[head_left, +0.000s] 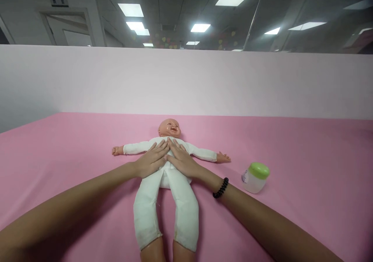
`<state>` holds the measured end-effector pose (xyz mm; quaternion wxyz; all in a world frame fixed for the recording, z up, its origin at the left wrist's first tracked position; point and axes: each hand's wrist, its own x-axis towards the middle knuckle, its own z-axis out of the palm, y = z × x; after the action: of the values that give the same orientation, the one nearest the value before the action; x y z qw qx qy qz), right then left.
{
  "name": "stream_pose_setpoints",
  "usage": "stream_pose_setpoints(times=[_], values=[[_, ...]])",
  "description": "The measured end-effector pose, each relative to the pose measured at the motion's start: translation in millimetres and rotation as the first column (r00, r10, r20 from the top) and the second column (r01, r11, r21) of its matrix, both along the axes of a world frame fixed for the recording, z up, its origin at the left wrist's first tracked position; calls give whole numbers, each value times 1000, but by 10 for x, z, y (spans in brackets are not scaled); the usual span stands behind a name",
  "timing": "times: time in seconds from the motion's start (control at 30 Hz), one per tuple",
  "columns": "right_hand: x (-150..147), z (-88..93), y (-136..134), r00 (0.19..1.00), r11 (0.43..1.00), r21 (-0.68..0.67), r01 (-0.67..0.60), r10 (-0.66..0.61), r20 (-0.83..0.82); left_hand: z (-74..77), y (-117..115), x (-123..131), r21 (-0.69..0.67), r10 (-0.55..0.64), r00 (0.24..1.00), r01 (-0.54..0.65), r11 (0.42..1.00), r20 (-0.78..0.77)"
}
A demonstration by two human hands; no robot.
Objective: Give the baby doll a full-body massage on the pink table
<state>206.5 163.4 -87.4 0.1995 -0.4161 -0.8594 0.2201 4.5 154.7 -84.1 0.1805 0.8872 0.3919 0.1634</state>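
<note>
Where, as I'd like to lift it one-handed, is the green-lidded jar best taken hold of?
Likely around the round body of the jar, under its wider green lid, coming from the left with the right hand, which lies nearest. It stands clear of the doll, so a grip fits around it.

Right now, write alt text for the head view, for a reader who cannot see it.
The left hand and right hand rest flat, side by side, on the chest of a baby doll in white, lying face up, arms spread, on a pink cloth. A small jar with a green lid sits apart, right of the right wrist.
</note>
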Motion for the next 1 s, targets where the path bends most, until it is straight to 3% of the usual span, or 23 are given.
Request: stream_pose_setpoints(times=[0.1,0.2,0.27,0.33,0.4,0.5,0.57,0.67,0.73,0.8,0.87,1.0], values=[[-63,-45,4,978,977,-44,209,-209,0,-26,49,89,-107,204,978,-198,974,49],[-69,-92,-79,917,913,-127,387,-396,-55,-80,53,125,-201,436,893,-409,890,113],[-48,-115,-162,883,896,-123,427,-443,-156,-123,1,119,-181,489,845,-458,871,216],[-23,-130,-234,875,926,-37,376,-369,-313,-148,-78,106,-78,381,852,-380,922,359],[-4,-139,-266,880,966,80,247,-189,-435,-148,-146,97,51,191,873,-239,970,450],[7,-146,-226,904,987,137,86,-19,-428,-134,-151,89,124,59,922,-115,986,383],[10,-150,-166,946,991,110,72,-32,-324,-149,-94,77,101,100,955,-133,986,280],[15,-160,-110,975,987,69,144,-130,-182,-206,-17,55,-9,290,934,-295,956,210],[17,-168,-125,956,967,62,248,-234,-175,-233,-26,50,-82,418,881,-411,908,221],[16,-173,-177,922,932,111,344,-313,-227,-229,-82,61,-72,443,851,-442,894,281],[12,-175,-239,908,910,212,356,-282,-310,-201,-153,84,24,320,874,-353,935,365],[16,-187,-285,899,921,340,189,-23,-438,-146,-222,109,180,13,891,-107,978,455]])
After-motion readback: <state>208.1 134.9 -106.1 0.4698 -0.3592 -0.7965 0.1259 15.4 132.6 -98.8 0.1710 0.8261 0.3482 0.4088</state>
